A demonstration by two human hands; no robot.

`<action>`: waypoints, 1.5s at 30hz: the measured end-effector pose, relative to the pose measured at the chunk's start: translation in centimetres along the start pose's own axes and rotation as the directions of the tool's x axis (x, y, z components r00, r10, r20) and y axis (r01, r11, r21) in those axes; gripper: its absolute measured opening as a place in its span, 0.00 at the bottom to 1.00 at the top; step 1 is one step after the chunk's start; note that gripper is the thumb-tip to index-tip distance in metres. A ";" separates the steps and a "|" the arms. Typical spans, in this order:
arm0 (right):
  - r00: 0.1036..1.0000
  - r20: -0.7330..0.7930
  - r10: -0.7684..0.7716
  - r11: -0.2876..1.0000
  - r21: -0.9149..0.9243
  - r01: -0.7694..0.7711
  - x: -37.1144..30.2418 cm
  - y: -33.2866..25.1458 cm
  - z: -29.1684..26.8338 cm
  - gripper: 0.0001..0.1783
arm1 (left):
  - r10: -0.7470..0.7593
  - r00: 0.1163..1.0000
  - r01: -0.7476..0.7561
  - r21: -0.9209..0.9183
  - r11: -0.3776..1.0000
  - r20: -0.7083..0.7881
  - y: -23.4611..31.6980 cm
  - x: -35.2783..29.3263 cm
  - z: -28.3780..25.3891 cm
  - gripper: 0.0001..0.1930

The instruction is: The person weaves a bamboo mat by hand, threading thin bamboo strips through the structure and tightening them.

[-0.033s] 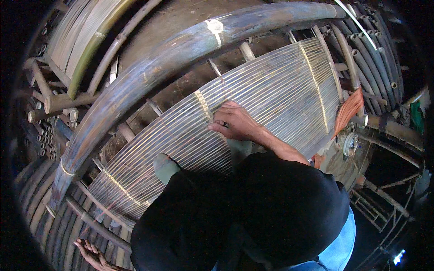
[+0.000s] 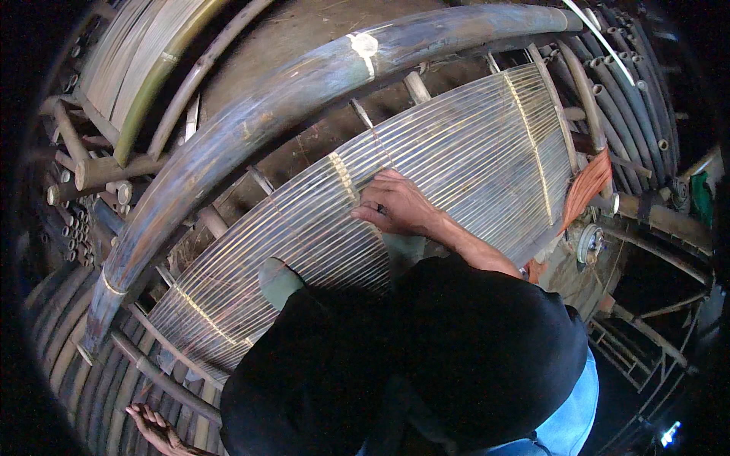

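A wide panel of thin bamboo slats (image 2: 456, 152), tied by pale cross bindings, lies in front of me with its slats slightly spaced. My right hand (image 2: 395, 204) rests on its middle, just right of a pale binding (image 2: 341, 176). Its fingers are curled down, and the fingertips and whatever they may grip are hidden. A thin reddish string (image 2: 378, 140) runs from the panel's far edge to the knuckles. Off the panel at the lower left, my left hand (image 2: 156, 431) has its fingers apart and half bent, with nothing clearly held in it.
A thick bamboo pole (image 2: 258, 114) arches beyond the panel. Round poles (image 2: 61, 334) lie at the left, and more are stacked (image 2: 616, 114) at the far right. A bundle of orange strips (image 2: 589, 186) hangs by the panel's right end. My feet (image 2: 280, 283) are at its near side.
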State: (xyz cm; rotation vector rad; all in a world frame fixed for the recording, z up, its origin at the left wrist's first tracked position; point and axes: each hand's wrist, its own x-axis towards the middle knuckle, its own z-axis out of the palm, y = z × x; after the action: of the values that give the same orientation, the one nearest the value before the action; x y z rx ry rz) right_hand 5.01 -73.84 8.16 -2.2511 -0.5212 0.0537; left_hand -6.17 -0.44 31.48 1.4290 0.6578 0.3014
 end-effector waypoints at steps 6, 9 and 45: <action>0.997 -0.012 -0.071 0.997 0.004 0.071 1.3 -0.1 0.1 0.17 | 0.009 0.996 0.004 0.145 0.989 -0.089 -1.0 -0.8 0.5 0.18; 0.989 -0.030 -0.145 0.989 0.011 0.145 2.2 -0.3 -0.2 0.17 | 0.016 0.994 0.010 0.235 0.972 -0.109 -2.0 -1.2 1.7 0.18; 0.150 0.039 0.988 0.132 -0.724 -0.677 -20.3 -0.1 -22.3 0.30 | 0.684 0.590 -0.551 0.833 -0.047 0.429 -10.1 6.0 29.2 0.13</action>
State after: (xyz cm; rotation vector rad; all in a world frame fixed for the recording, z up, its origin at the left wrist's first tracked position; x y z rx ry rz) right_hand -9.02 -97.49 20.65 -2.7685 0.8664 1.4075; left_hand 13.70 -22.16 20.36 2.9460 0.1004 0.8454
